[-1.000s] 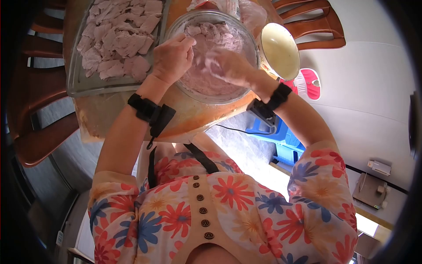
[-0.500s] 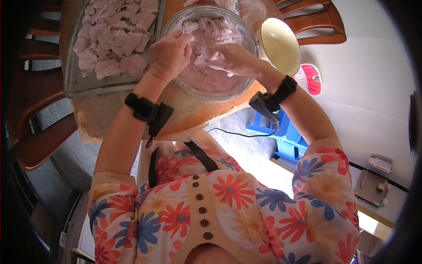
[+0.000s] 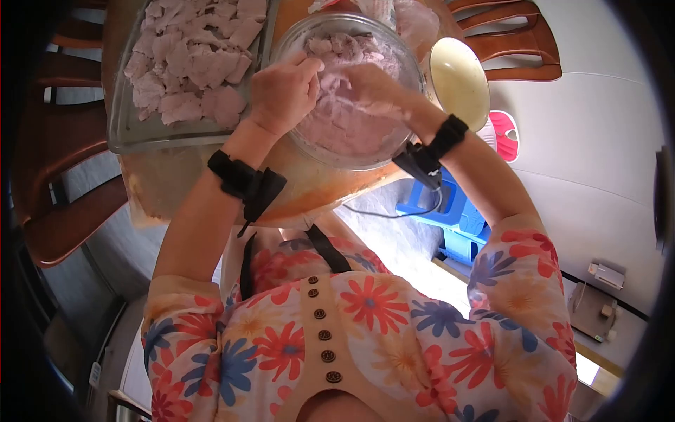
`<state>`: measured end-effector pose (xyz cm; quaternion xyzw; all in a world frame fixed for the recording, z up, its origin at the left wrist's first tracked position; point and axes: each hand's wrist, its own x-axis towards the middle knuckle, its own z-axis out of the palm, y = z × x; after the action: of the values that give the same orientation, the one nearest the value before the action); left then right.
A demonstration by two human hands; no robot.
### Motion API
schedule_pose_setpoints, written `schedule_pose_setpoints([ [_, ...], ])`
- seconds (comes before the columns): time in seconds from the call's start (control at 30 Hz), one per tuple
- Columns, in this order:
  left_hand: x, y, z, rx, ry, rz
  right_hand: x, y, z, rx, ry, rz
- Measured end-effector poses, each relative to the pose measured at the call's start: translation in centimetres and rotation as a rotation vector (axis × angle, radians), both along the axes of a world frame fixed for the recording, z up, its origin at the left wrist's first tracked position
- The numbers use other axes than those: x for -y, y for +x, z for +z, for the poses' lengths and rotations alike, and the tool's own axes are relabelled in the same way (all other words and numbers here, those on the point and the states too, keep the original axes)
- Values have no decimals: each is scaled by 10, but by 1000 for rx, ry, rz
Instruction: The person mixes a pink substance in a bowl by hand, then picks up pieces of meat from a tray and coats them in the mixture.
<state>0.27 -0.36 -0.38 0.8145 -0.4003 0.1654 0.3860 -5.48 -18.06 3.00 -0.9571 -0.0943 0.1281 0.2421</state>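
A clear round bowl (image 3: 304, 149) holds pinkish, flour-like powder (image 3: 351, 137) and several pale pink, coated pieces (image 3: 344, 46) that look like sliced meat. My left hand (image 3: 287, 95) is closed in a fist over the bowl's left rim; whatever its fingers grip is hidden. Inside the bowl, low over the powder, my right hand (image 3: 376, 91) is smeared by motion, so its fingers do not show clearly. To the left of the bowl, a glass tray (image 3: 165, 143) carries many similar flat pieces (image 3: 193, 63), spread and overlapping.
A cream-coloured basin (image 3: 460, 81) stands right of the bowl. Behind the bowl are plastic bags (image 3: 416, 24). Wooden chairs (image 3: 74, 141) flank the table (image 3: 158, 190). Beneath, on the right, is a blue plastic stool or crate (image 3: 460, 218). A cable hangs from the right wrist's black device (image 3: 420, 165).
Everything on the table sits slightly further right and lower in view. My right hand has lifted a little and moved within the bowl; my left remains closed at the left rim.
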Motion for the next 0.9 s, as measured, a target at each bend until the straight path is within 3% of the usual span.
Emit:
schedule_pose_setpoints([
  [0.07,2,0,-2,-10,-11,-9,4,2,-7,8,-25,25],
  [0.13,2,3,0,-15,-18,-11,0,4,-11,-13,-294,32],
  [0.27,0,0,-3,-16,5,-15,13,14,-7,-16,-281,60],
  [0.33,0,0,-1,-20,4,-12,20,22,-7,-173,-243,161],
  [0.43,0,0,1,-24,11,-9,18,17,-16,38,-202,-30],
  [0.53,0,0,0,-8,15,-1,13,21,-20,101,-147,101],
  [0.67,2,2,0,-28,-49,-19,-10,19,-51,-64,-227,109],
  [0.73,0,-4,-4,-39,-76,-20,-20,13,-54,-145,-237,-45],
  [0.9,-1,0,5,-40,-41,-45,-14,22,-36,-15,-196,17],
])
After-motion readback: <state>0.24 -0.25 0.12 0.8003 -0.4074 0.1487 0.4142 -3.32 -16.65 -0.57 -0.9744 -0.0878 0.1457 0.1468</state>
